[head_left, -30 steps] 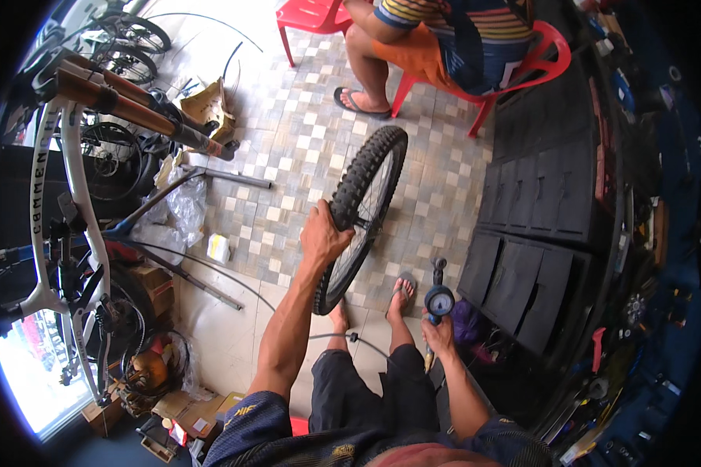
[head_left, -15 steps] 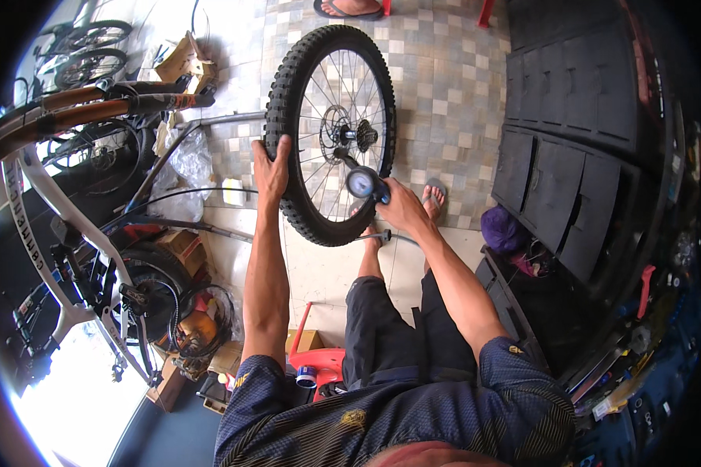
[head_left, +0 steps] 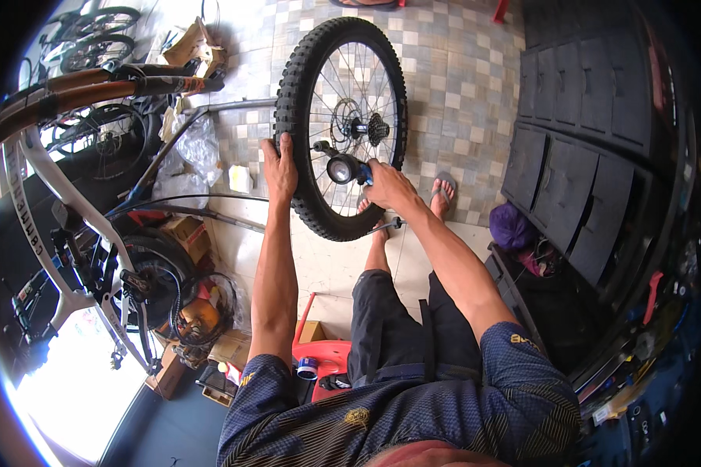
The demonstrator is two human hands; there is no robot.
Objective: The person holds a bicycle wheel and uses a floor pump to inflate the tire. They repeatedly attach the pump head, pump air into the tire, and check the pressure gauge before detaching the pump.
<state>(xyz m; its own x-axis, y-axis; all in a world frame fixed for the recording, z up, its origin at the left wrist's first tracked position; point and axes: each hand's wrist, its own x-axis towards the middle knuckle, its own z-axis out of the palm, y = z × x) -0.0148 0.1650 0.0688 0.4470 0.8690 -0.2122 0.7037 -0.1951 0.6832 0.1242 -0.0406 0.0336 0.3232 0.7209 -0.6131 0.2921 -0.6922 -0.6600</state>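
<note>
Two hands, one wheel (head_left: 358,128) — held ahead, tiled floor (head_left: 463,93) beyond. Left hand (head_left: 281,170) grips its left edge, partly hidden; right hand (head_left: 389,187), curled round the pressure gauge (head_left: 339,169), has swung in from the right — both now serve the wheel; gauge attachment unclear.

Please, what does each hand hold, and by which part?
Left hand: bicycle wheel, by its tyre's left side. Right hand: dial gauge, by the handle.

Bike workshop, frame (head_left: 33,241), wheel (head_left: 358,128), probably tools (head_left: 653,297)
</note>
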